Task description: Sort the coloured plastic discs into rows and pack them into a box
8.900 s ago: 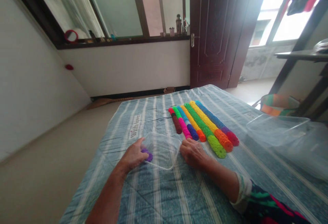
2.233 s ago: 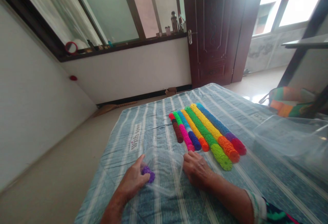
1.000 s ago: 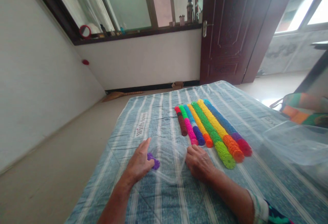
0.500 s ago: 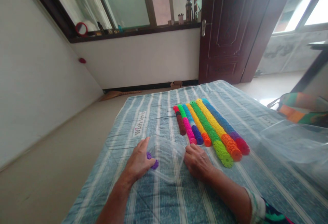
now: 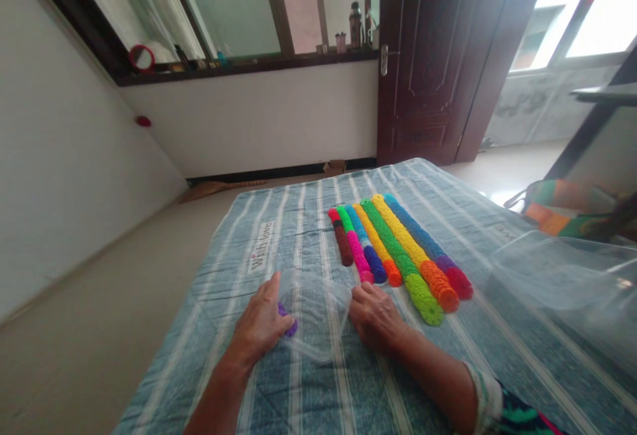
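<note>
A clear, rounded-square plastic container (image 5: pixel 314 312), possibly a shallow lid, is between my hands just above or on the bedspread. My left hand (image 5: pixel 261 321) holds its left side, thumb bent inward over a few purple notched discs (image 5: pixel 289 322). Whether the discs are pinched or lie in the container, I cannot tell. My right hand (image 5: pixel 377 315) is closed at the opposite edge, its fingertips partly hidden. Just beyond lie several rows of stacked notched plastic discs (image 5: pixel 391 249), in red, brown, pink, blue, yellow, green and orange.
A blue striped bedspread (image 5: pixel 223 342) covers the surface beneath. At the right stands a larger clear plastic box (image 5: pixel 557 269), with a colourful bag (image 5: pixel 562 206) behind it. Past the far edge are a brown door (image 5: pixel 432 63) and a ledge (image 5: pixel 259 63) holding small items.
The whole view has shifted slightly, so the things appear a little further left. Both hands keep the same hold on the container.
</note>
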Demonstrator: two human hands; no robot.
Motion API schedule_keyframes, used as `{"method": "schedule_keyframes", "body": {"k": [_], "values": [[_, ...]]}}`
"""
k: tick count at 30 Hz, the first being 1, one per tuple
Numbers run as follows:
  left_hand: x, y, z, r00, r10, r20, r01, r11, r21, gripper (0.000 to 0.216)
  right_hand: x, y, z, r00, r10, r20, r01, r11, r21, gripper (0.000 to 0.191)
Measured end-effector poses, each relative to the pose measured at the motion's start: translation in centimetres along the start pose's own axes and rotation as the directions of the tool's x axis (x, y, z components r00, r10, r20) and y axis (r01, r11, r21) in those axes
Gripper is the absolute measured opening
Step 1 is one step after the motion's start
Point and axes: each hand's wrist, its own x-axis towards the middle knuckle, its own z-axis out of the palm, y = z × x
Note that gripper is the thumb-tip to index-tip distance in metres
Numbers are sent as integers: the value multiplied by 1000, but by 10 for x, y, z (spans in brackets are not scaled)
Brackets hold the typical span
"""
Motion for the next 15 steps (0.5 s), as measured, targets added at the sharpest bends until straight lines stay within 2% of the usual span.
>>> {"method": "schedule_keyframes", "body": {"k": [15], "values": [[5, -10, 5, 1000, 13, -20, -14, 999, -50, 85, 1, 1, -1, 999, -18, -31, 17, 1000, -8, 15]]}}
